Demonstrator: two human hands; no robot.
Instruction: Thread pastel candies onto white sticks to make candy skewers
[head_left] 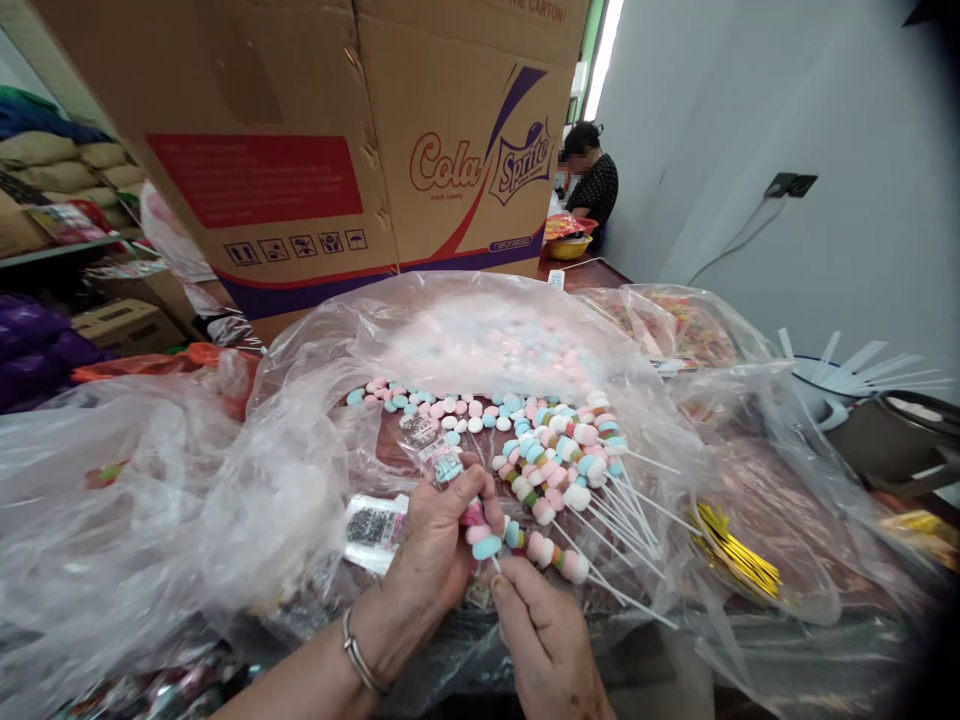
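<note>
Marshmallow skewer, pastel pink, white and blue pieces on a thin white plastic stick (487, 540), sits near desk's front edge, pinched between both hands. Left hand (439, 545) fingers closed around upper pieces; right hand (544, 640) fingertips pinch stick's lower end. Finished skewers (570, 470) lie just beyond on clear plastic sheeting (285, 470). Loose marshmallows (442, 405) farther back. Cardboard carton (337, 150) at far edge.

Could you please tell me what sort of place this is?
Probably a small sweets-packing workroom: pastel marshmallow skewers on white sticks lie on clear plastic bags, beside a large brown cardboard carton and stacked sacks on shelves.
</note>
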